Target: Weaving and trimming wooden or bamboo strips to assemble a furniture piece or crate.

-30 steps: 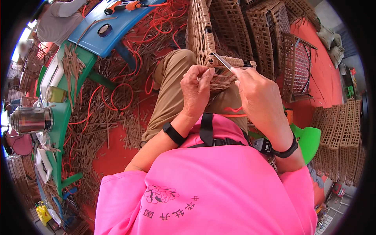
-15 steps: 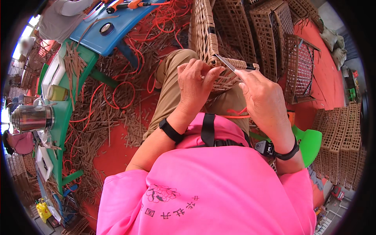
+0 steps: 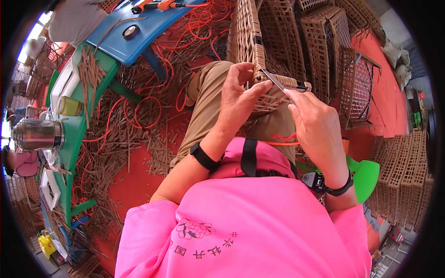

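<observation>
A tan woven basket (image 3: pixel 245 39) leans against my legs, its rim corner turned toward me. My left hand (image 3: pixel 238 95) is closed on that corner, fingers curled over the rim and thumb beside it. In my right hand (image 3: pixel 317 120) is a slim, flat, pointed metal tool (image 3: pixel 273 78); most of its handle is hidden by the fingers. Its tip touches the weave right at the corner, close to my left thumb. Black bands show between the woven strands of the rim.
Woven baskets (image 3: pixel 324 37) are stacked beyond and to the right. Left of me, a blue table (image 3: pixel 113 39) bears a tape roll (image 3: pixel 131 32) and power tools. A green table (image 3: pixel 69 134) holds a jar (image 3: pixel 69 105) and a metal pot (image 3: pixel 37 134). Orange hoses and cut strips cover the red floor.
My left fingers have moved from a pinch in front of the corner to a hold over its rim. The tool stays at the corner. The whole view has shifted slightly.
</observation>
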The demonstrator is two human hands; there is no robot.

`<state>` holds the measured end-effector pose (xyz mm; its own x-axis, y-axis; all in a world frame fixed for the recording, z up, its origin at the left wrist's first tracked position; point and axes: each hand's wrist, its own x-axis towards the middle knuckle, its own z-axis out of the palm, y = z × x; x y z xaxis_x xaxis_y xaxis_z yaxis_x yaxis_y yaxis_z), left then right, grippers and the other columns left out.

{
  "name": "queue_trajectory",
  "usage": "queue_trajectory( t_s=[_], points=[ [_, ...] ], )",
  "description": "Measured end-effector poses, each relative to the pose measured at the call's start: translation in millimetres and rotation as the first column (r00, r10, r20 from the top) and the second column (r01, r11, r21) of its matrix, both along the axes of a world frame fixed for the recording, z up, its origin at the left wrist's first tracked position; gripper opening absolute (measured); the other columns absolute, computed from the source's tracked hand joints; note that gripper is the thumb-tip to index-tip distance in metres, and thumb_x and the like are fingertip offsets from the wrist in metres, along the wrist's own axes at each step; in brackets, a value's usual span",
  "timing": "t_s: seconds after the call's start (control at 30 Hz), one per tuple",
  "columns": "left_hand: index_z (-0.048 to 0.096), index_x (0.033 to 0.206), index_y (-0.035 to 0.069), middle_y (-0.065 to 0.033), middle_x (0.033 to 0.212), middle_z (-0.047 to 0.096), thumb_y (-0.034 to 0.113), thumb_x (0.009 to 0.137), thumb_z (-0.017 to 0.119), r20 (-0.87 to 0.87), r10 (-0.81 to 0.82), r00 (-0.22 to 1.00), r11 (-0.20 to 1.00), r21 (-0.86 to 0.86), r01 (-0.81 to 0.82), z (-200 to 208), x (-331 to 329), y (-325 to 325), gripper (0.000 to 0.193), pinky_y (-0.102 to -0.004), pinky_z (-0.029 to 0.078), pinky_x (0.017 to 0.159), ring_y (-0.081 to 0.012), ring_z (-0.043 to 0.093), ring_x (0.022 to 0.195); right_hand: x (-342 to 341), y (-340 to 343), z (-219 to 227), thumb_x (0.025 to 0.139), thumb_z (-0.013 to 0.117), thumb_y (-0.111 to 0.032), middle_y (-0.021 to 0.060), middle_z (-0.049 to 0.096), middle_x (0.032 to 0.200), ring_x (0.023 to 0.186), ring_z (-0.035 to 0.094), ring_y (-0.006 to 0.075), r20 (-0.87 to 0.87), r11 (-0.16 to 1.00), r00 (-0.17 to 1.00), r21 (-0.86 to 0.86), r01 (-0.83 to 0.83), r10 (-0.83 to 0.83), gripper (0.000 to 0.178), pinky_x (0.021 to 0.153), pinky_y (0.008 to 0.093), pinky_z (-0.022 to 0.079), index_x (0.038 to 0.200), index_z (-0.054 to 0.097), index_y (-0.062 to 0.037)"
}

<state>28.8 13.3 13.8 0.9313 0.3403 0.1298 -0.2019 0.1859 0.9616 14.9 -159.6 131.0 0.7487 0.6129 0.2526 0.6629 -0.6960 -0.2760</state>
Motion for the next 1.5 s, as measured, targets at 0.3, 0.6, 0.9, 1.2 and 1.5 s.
queue_trajectory(
  t_s=[0.3,0.6,0.9,1.2,1.5],
  points=[
    [0.043,0.125,0.002,-0.0055,0.1,0.065,0.009,0.088,0.075,0.032,-0.197,0.98,0.947,-0.251,0.199,4,4,7,0.05,-0.0215,0.049,0.066,-0.0089,0.063,0.083,-1,2,3,0.091,0.062,-0.004,0.0169,0.067,0.096,0.082,0.067,0.0369,0.0,1.0,1.0,0.004,0.011,-0.011,0.025,0.069,0.0433,0.052,0.116,0.065,-0.0019],
    [0.045,0.122,0.001,-0.0108,0.102,0.062,0.023,0.078,0.088,0.114,-0.25,0.961,0.913,-0.302,0.274,-5,6,19,0.066,-0.0283,0.053,0.065,-0.0147,0.064,0.081,3,2,-2,0.091,0.062,-0.006,0.0165,0.067,0.092,0.078,0.066,0.0369,0.049,0.999,0.998,0.042,-0.03,0.028,0.022,0.066,0.045,0.052,0.113,0.065,-0.0024],
    [0.052,0.119,0.003,-0.0169,0.113,0.052,0.033,0.055,0.093,0.039,0.181,0.983,0.56,0.818,-0.135,-23,-16,0,0.081,-0.0431,0.047,0.09,-0.0354,0.054,0.106,0,0,3,0.092,0.062,-0.004,0.0189,0.069,0.099,0.087,0.067,0.0389,-0.048,0.999,0.999,0.034,0.009,-0.008,0.024,0.072,0.0423,0.053,0.116,0.066,-0.002],
    [0.063,0.111,0.004,-0.012,0.111,0.051,0.025,0.057,0.093,0.152,0.036,0.988,0.735,0.666,-0.129,-44,0,18,0.065,-0.0383,0.05,0.079,-0.028,0.057,0.094,4,-2,-5,0.091,0.061,-0.006,0.0167,0.068,0.092,0.081,0.067,0.0365,0.038,0.997,0.999,0.072,-0.033,0.031,0.02,0.069,0.0456,0.053,0.111,0.065,-0.002],
    [0.067,0.108,0.003,-0.0026,0.112,0.047,0.021,0.059,0.095,0.039,-0.177,0.983,0.892,0.429,0.143,-36,7,38,0.059,-0.0247,0.044,0.074,-0.0107,0.047,0.085,3,-1,-4,0.091,0.062,-0.006,0.0165,0.068,0.091,0.079,0.067,0.0362,0.034,0.997,0.999,0.07,-0.017,0.014,0.021,0.067,0.0453,0.053,0.111,0.065,-0.0021]
  ],
)
